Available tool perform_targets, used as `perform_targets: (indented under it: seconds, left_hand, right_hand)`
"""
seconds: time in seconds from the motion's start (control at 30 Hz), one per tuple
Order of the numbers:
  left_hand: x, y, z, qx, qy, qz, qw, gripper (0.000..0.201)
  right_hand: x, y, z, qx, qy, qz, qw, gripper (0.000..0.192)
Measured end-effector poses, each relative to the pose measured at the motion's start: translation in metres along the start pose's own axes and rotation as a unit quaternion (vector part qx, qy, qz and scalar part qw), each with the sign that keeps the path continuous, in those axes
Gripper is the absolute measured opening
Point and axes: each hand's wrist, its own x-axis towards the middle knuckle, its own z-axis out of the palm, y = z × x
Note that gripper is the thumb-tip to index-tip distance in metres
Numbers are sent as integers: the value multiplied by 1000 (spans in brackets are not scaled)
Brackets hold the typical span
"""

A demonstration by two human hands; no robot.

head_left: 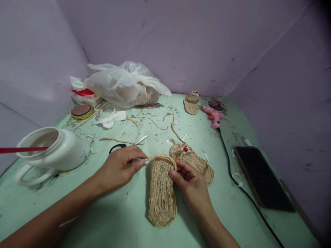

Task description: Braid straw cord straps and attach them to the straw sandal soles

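My left hand [124, 167] pinches the loose end of a braided straw cord [149, 158] at the top of a woven sole [162, 194]. This sole is a long oval of cord coiled round itself, standing out from the table toward me. With thumb and fingers, my right hand [190, 181] grips the sole's upper right edge. Just behind that hand lies a second woven sole [198, 160] with a red bead and white pieces on it. Scissors [119, 148] with black handles lie beyond my left hand, partly hidden by it.
A white jug [74, 151] lies on its side at left, with a red stick [26, 150] across its mouth. A pink glue gun [214, 117] trails a black cable past a phone [263, 179]. Behind are a plastic bag [124, 86], a small woven slipper [191, 105], tape and cord scraps.
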Motion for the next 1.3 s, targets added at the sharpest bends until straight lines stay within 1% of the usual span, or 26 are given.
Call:
perform_targets:
  seconds: [0.07, 0.13, 0.23, 0.33, 0.4, 0.43, 0.5, 0.57, 0.63, 0.8, 0.9, 1.1, 1.23, 1.3]
  left_hand:
    - [-2, -1, -1, 15, -29, 24, 999, 21]
    - [-3, -1, 2, 15, -43, 35, 998, 21]
    - [-3, -1, 9, -2, -22, 47, 999, 18]
    - [-5, 2, 18, -56, 4, 53, 997, 16]
    - [-6, 3, 25, -108, 16, 22, 994, 13]
    - [-7, 3, 29, -139, 20, -8, 990, 11]
    - [-7, 3, 35, -208, 17, -80, 975, 7]
    - [-6, 2, 38, -266, 8, -136, 954, 7]
    - [-3, 0, 40, -287, 6, -162, 944, 10]
    - [0, -3, 42, -275, 33, -198, 940, 12]
    - [0, -2, 41, -282, 33, -193, 939, 12]
    - [0, -1, 39, -268, 32, -165, 949, 11]
    - [-1, -2, 40, -270, 31, -149, 951, 9]
    - [-3, -3, 41, -270, 37, -130, 953, 9]
  right_hand:
    - [1, 0, 0, 9, 12, 3, 1000, 34]
    - [1, 0, 1, 9, 18, -4, 1000, 35]
    - [0, 2, 1, -3, 16, -11, 1000, 35]
    - [-1, 2, 1, -7, 3, -10, 1000, 34]
    - [-2, 2, 1, -3, -4, -11, 1000, 33]
    - [-2, 2, 1, 1, -4, -13, 1000, 33]
    - [-2, 1, 2, 8, 1, -18, 1000, 32]
    - [-2, 1, 2, 16, 2, -19, 1000, 32]
    - [-1, 1, 2, 21, 1, -15, 1000, 33]
    - [0, 2, 2, 25, 7, -22, 999, 35]
    - [-1, 2, 2, 27, 8, -22, 999, 34]
    - [0, 2, 3, 24, -5, -39, 999, 29]
    - [0, 3, 2, 4, -7, -48, 999, 29]
    - [0, 3, 1, -2, -8, -47, 999, 30]
